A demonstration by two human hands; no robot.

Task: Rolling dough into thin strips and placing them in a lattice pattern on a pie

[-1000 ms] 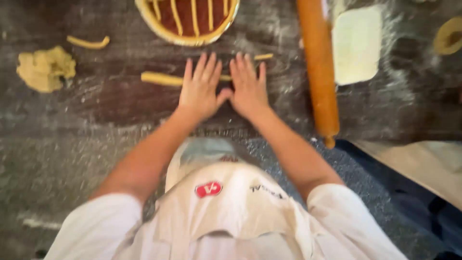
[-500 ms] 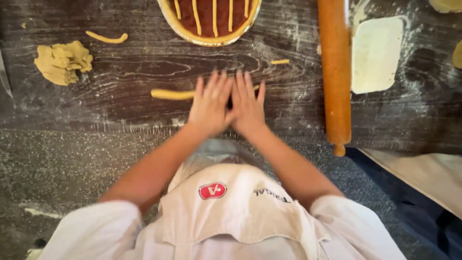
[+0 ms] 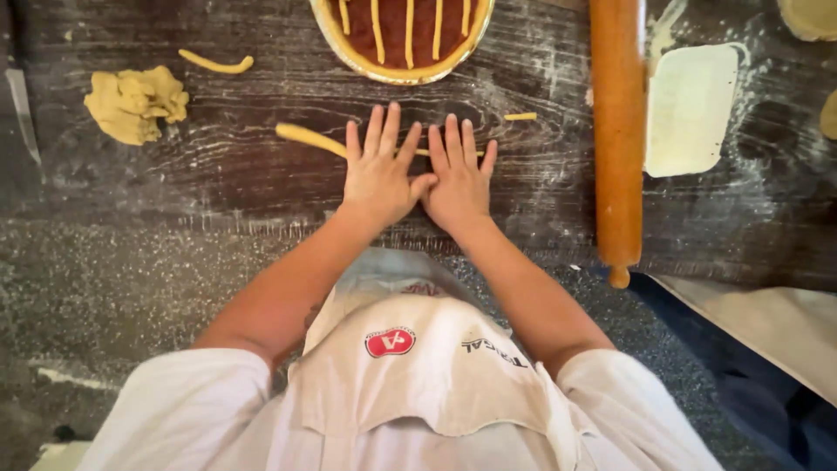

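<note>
1. The dough rope (image 3: pixel 305 137) lay flat on the floured board, poking out left of the fingers.
2. Left hand (image 3: pixel 379 174) and right hand (image 3: pixel 458 179) pressed on it, fingers splayed flat, gripping nothing.
3. Looked soft and tear-prone, so I'd lift it near the middle.

A dark wooden worktable (image 3: pixel 218 174) is stretching across the upper part of the view, its grain showing through streaks of white flour — heaviest toward the right. Below its front edge, a grey speckled floor (image 3: pixel 105 288) is lying underfoot, dusted pale in patches. Soft, even light is falling over both surfaces — no hard shadows showing anywhere.
</note>
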